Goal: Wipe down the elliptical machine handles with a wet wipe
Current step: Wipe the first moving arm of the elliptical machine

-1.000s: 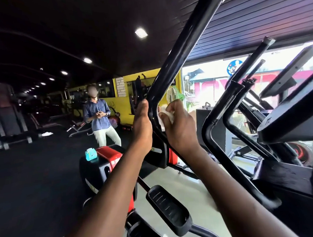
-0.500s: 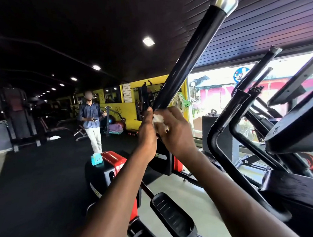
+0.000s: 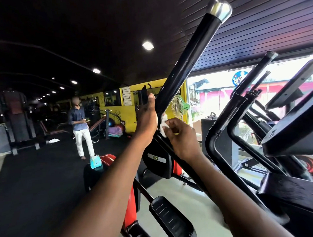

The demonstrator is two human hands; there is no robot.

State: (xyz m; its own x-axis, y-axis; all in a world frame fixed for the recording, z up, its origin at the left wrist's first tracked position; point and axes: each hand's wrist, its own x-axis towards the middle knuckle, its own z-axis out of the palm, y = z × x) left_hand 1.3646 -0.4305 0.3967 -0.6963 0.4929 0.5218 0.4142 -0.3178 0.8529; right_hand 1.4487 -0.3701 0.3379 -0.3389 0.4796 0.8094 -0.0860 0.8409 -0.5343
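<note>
At frame centre, a person's right hand (image 3: 181, 135) is pinching a white wet wipe (image 3: 163, 126) against the elliptical's black handle (image 3: 182, 67).

Left hand (image 3: 148, 118) is bracing the bar, thumb raised, fingers hidden behind it. Risk: the small wipe is barely gripped and may slip off mid-stroke. Since a second ago, both hands are sitting lower in frame, with the handle's chrome cap now showing.

The dark gym floor (image 3: 38, 177) carries the elliptical machine (image 3: 159, 159). A person (image 3: 81, 128) stands on it. A white cloth (image 3: 54, 140) lies near.
</note>
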